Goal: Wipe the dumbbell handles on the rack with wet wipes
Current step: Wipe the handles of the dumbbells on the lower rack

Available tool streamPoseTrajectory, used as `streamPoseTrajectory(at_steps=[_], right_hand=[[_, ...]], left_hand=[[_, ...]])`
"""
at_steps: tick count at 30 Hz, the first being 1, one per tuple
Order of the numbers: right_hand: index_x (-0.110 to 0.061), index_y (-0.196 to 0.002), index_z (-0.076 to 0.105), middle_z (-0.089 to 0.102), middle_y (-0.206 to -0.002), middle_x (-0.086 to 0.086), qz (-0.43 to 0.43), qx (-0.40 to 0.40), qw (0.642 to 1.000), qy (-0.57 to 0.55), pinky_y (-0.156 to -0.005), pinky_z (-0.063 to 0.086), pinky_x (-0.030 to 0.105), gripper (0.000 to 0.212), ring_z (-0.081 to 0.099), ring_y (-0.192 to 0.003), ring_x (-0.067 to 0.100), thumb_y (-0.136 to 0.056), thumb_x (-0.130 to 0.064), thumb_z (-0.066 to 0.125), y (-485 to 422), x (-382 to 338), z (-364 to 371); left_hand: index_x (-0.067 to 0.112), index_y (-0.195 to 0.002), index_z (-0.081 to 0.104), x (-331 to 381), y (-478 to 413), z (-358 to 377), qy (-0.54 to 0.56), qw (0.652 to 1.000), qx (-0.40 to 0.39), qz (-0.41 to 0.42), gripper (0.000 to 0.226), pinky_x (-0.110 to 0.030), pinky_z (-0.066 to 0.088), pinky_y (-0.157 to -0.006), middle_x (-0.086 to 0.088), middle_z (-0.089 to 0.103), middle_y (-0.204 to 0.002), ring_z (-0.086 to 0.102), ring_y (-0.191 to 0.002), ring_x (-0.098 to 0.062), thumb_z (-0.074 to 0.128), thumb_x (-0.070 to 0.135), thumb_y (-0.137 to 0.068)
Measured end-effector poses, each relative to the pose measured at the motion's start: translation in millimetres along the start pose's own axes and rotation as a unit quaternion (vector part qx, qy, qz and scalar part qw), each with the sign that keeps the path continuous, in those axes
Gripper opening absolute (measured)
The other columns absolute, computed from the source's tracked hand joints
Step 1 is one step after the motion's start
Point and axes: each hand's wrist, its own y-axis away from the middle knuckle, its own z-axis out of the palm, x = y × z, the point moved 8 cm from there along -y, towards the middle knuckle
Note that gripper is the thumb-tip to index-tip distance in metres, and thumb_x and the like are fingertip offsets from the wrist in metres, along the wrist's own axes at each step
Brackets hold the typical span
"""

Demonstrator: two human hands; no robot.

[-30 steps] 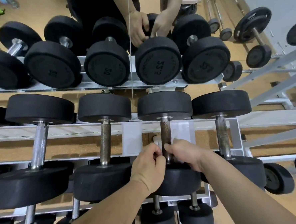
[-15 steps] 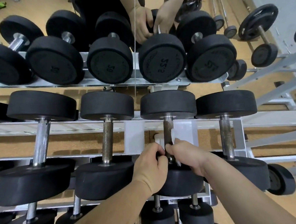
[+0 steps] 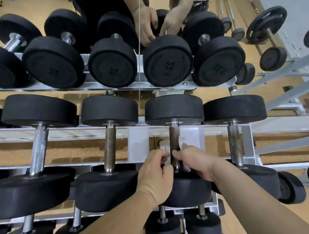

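Two grips unchanged, left hand [image 3: 155, 173], right hand [image 3: 196, 161], wipe [image 3: 182, 141] round handle [image 3: 174, 136]

Bare left hand [image 3: 154, 174] and bare right hand [image 3: 196, 160] on long bare forearms [image 3: 253, 200], wrists uncovered.

Matt black rubber dumbbell heads [image 3: 38, 109] are sitting on a white-painted metal rack [image 3: 137, 143], its paint looking scuffed. At eight o'clock a chrome handle [image 3: 39, 146] is gleaming, knurled and bright. Near five o'clock a tarnished handle [image 3: 174, 139] is looking dull, brownish and rough, with a thin white wet wipe [image 3: 186, 169] crumpling against it. Speckled tan, cork-like flooring [image 3: 94, 145] is showing beneath.
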Motion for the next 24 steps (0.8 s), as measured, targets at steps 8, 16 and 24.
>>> streamPoseTrajectory(at_steps=[8,16,24], right_hand=[[-0.011,-0.104,0.064,0.066,-0.094,0.009,-0.028,0.104,0.967,-0.229,-0.093,0.052,0.043,0.013,0.061,-0.090,0.027,-0.103,-0.021,0.055,-41,-38,-18],[-0.021,-0.155,0.024,0.062,-0.111,0.007,0.031,-0.012,0.999,0.024,-0.075,0.046,0.032,0.074,0.058,-0.091,0.020,-0.093,-0.036,0.061,-12,3,14],[-0.013,-0.090,0.062,0.061,-0.068,0.002,-0.032,0.104,0.969,-0.222,-0.078,0.053,0.040,0.016,0.057,-0.065,0.020,-0.103,-0.013,0.052,-35,-44,-18]], left_hand=[[0.039,-0.105,0.055,2,-1,0,0.003,1.000,0.001,-0.002,0.026,-0.033,0.052,-0.090,0.021,0.060,-0.105,0.058,-0.100,-0.004,0.039,0.035,-0.085],[0.039,-0.094,0.051,-1,0,1,0.019,1.000,-0.004,-0.007,0.018,-0.035,0.050,-0.082,0.016,0.061,-0.094,0.057,-0.089,-0.007,0.039,0.033,-0.083],[0.031,-0.088,0.044,-1,-1,0,0.023,1.000,0.000,-0.008,0.008,-0.033,0.043,-0.063,0.009,0.052,-0.078,0.047,-0.068,-0.012,0.039,0.031,-0.082]])
